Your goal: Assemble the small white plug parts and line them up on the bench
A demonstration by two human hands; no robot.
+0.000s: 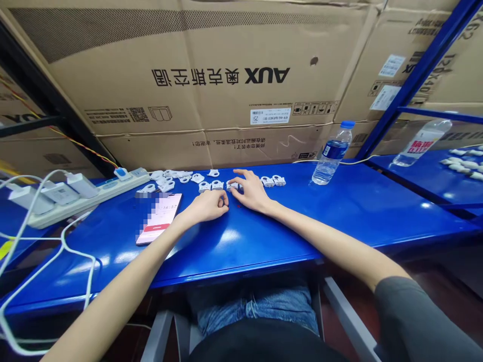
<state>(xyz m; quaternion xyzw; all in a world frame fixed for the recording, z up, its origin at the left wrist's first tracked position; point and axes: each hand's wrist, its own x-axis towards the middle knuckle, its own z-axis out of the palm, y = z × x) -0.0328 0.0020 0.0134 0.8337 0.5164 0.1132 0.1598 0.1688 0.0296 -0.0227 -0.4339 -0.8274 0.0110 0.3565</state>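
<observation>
On the blue table lies a row of small white ring-handled plugs [217,185], with a loose pile of similar white plugs [166,177] to its left. My right hand [252,192] rests over the middle of the row, its fingers apart and partly covering the plugs there. One finger reaches beside a partly hidden plug [232,186]; I cannot tell whether it touches. My left hand [211,205] is just in front of the row with its fingers curled closed. Whatever is in it, if anything, is hidden. Tiny red specks [239,205] lie between the hands.
A phone [160,218] lies by my left forearm. The power strip [96,196] with chargers and white cables [62,241] takes up the left side. A water bottle [332,153] stands at the back right. Large cardboard boxes [222,40] rise behind the blue table [241,251].
</observation>
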